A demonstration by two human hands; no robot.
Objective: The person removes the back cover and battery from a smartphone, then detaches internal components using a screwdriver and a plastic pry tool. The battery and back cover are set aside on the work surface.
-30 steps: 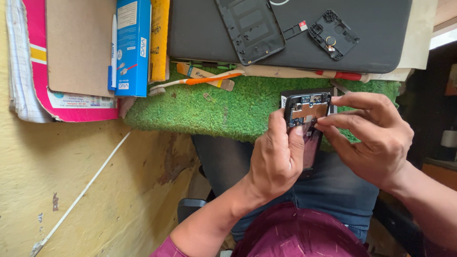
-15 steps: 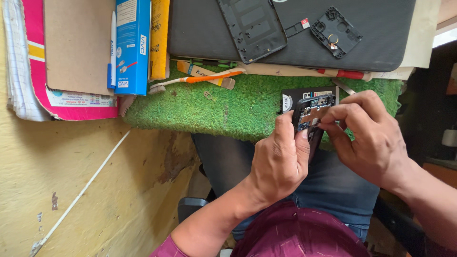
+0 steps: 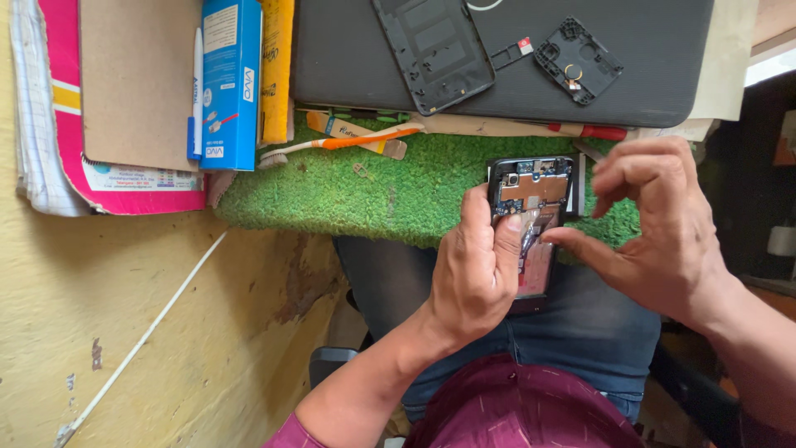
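Bare hands [image 3: 477, 274], maroon short sleeve [image 3: 286, 433], blue jeans [image 3: 580, 332], maroon cap [image 3: 522, 411].

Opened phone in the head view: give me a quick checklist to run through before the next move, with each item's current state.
1. Opened phone held in left hand: ok.
2. Right hand thumb tip touching the phone's inner parts: ok.
3. Tool in the right grip: cannot tell, none visible.
4. Back cover and small black frame set aside on the dark laptop: ok.
5. Phone supported above the green mat edge: ok.
6. Screws all out: cannot tell.
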